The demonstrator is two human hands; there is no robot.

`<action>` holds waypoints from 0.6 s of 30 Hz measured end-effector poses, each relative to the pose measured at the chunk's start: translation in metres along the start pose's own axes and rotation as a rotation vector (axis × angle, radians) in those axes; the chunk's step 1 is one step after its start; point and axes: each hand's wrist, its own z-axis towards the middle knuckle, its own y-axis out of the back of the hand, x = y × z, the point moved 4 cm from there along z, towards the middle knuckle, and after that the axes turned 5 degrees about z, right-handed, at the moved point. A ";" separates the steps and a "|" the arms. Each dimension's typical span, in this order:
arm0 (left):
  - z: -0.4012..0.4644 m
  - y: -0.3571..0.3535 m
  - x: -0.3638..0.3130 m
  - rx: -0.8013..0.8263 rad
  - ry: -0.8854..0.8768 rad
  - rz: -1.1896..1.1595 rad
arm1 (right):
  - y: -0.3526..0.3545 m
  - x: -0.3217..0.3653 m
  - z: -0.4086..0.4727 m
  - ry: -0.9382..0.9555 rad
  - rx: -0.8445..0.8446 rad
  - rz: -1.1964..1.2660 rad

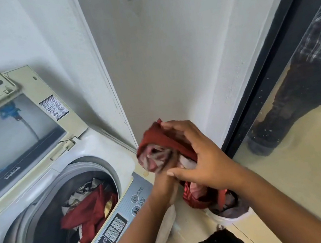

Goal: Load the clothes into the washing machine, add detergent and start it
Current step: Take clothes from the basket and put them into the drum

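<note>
Your right hand [202, 156] fingers curl over a red cloth bundle [159, 148] | left hand [169, 174] grips underneath, fingers seemingly hidden | washer [101, 151] lid [35, 111] up, clothes [89, 211] inside

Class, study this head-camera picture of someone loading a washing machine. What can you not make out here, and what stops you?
- Left hand: mostly hidden, so its grip is unclear, behind the red bundle and right hand.
- Control panel: small button labels too tiny; lower end hidden by the forearm.
- Basket: contents partly hidden by the right arm.
- Drum: depth under the clothes hidden.
- Detergent: none in view.
</note>
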 end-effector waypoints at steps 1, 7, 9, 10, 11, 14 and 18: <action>-0.004 -0.004 -0.012 0.007 0.017 -0.122 | 0.000 -0.010 -0.006 -0.009 0.018 -0.103; -0.010 0.015 -0.003 0.052 0.204 -0.414 | -0.017 -0.065 -0.042 -0.099 -0.071 -0.072; -0.012 0.020 0.002 0.015 0.263 -0.194 | -0.017 -0.073 -0.046 -0.098 -0.049 -0.163; -0.012 0.024 0.004 -0.001 0.293 -0.027 | -0.011 -0.078 -0.048 -0.117 -0.059 -0.232; -0.014 0.028 0.007 -0.007 0.318 0.120 | -0.002 -0.082 -0.049 -0.144 -0.078 -0.317; -0.024 0.052 0.018 -0.096 0.309 0.399 | 0.031 -0.086 -0.047 -0.259 -0.115 -0.637; -0.026 0.061 0.008 -0.091 0.017 0.635 | 0.039 -0.070 -0.032 -0.209 0.033 -0.940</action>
